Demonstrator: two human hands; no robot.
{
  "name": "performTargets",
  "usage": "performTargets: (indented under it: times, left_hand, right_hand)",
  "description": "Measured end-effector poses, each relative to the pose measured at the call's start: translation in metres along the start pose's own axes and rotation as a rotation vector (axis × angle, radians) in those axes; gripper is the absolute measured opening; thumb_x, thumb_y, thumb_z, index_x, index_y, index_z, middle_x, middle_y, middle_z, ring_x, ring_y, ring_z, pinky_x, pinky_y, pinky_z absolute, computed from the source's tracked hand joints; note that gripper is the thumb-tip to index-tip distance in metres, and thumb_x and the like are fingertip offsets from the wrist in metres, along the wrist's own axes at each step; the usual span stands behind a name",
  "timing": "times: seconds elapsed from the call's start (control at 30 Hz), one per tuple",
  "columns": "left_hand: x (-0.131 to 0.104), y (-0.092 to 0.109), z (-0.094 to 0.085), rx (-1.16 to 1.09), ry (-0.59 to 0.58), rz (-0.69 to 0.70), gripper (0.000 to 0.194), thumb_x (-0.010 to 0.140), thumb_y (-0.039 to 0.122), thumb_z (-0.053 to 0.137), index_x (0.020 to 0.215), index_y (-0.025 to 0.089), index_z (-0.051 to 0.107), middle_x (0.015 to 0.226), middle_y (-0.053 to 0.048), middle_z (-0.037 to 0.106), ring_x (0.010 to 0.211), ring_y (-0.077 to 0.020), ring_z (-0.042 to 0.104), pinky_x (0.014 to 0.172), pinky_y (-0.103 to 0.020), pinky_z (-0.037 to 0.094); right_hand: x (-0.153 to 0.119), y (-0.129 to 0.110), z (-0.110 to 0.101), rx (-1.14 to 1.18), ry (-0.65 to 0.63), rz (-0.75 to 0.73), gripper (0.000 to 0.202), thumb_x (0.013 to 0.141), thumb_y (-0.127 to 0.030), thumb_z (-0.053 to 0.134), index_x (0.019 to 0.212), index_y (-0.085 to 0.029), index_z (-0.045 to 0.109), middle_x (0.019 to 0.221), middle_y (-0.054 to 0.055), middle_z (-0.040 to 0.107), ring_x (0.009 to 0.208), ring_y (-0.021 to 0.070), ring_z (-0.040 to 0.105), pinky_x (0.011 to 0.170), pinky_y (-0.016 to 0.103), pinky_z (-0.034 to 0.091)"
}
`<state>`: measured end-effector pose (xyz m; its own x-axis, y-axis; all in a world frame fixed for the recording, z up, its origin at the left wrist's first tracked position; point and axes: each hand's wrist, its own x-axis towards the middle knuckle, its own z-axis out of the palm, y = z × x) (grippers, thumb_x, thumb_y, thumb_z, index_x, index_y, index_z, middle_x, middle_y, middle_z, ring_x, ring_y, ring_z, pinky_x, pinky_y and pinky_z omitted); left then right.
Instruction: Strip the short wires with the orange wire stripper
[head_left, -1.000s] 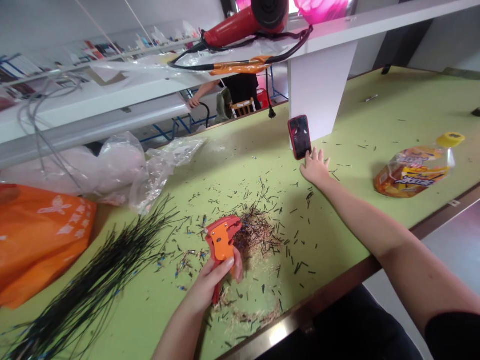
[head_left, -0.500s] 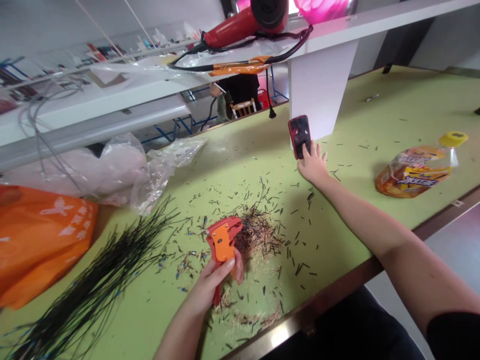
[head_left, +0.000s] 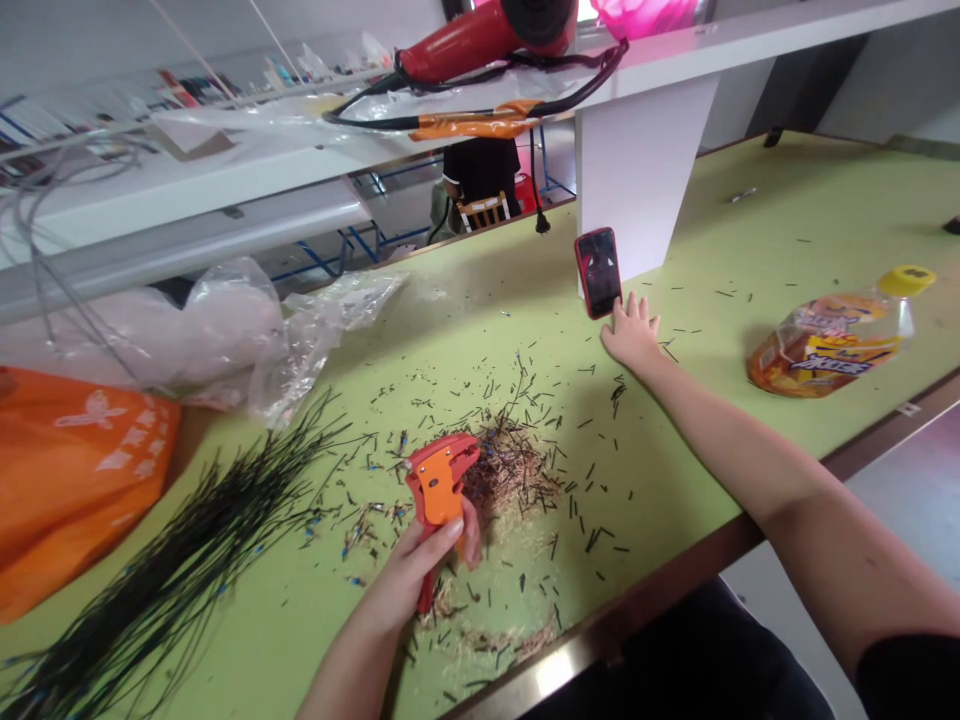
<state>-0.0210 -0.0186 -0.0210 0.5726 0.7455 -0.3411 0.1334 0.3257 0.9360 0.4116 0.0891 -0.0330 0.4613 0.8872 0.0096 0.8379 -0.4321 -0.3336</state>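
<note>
My left hand (head_left: 439, 548) is wrapped round the handle of a red and orange wire stripper (head_left: 441, 480), held above the table with its jaws toward the right. Close behind those jaws lies a heap of wire scraps (head_left: 521, 465), black insulation bits mixed with coppery strands. My right hand (head_left: 634, 330) reaches forward, fingers spread, at the lower right corner of a smartphone (head_left: 598, 272) in a red case. The phone leans upright against a white panel (head_left: 637, 170). A long bundle of black wires (head_left: 180, 550) lies left of the stripper.
An orange bag (head_left: 82, 480) and clear plastic wrapping (head_left: 300, 340) take up the left side. A bottle (head_left: 832, 340) with a yellow cap lies on its side at right. Overhead, a red hair dryer (head_left: 472, 45) rests on a white shelf (head_left: 742, 40). Beyond sits a person (head_left: 481, 170).
My right hand has drawn slightly down and right from the phone's screen to its lower corner. The left hand keeps its grip on the wire stripper. The view has shifted a little.
</note>
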Motion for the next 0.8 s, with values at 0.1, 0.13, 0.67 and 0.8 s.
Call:
performTargets:
  times: [0.1,0.13,0.67,0.8]
  left_hand:
    - [-0.001,0.001,0.003,-0.049,-0.032,0.073,0.043,0.089,0.061,0.073,0.084,0.020,0.062,0.070,-0.001,0.063,0.066,-0.0186,0.059,0.068,-0.034,0.048]
    - [-0.002,0.002,0.004,-0.061,-0.022,0.072,0.043,0.089,0.061,0.073,0.084,0.020,0.063,0.070,-0.001,0.063,0.066,-0.0182,0.058,0.068,-0.033,0.048]
    - [-0.006,0.010,0.013,-0.111,0.023,0.065,0.042,0.088,0.059,0.076,0.083,0.020,0.063,0.070,-0.001,0.063,0.067,-0.0178,0.057,0.067,-0.032,0.045]
    - [-0.006,0.009,0.013,-0.105,0.020,0.056,0.042,0.088,0.060,0.076,0.083,0.020,0.064,0.069,-0.001,0.063,0.067,-0.0181,0.057,0.067,-0.033,0.044]
  right_hand:
    - [0.000,-0.002,-0.001,-0.016,-0.009,-0.007,0.077,0.104,-0.040,0.035,0.171,-0.005,0.019,0.180,0.025,0.004,0.165,0.0492,0.000,0.128,0.075,0.010]
    - [0.001,-0.003,0.000,-0.024,-0.013,-0.009,0.078,0.104,-0.040,0.034,0.171,-0.005,0.018,0.180,0.025,0.003,0.165,0.0494,0.000,0.128,0.075,0.010]
    - [0.003,-0.016,0.000,-0.029,0.087,-0.118,0.077,0.106,-0.040,0.035,0.174,-0.014,0.010,0.181,0.018,0.001,0.165,0.0497,-0.004,0.130,0.071,0.002]
    - [0.007,-0.015,-0.001,-0.039,0.080,-0.144,0.075,0.107,-0.041,0.035,0.175,-0.021,0.010,0.182,0.012,-0.001,0.165,0.0501,-0.006,0.130,0.071,0.001]
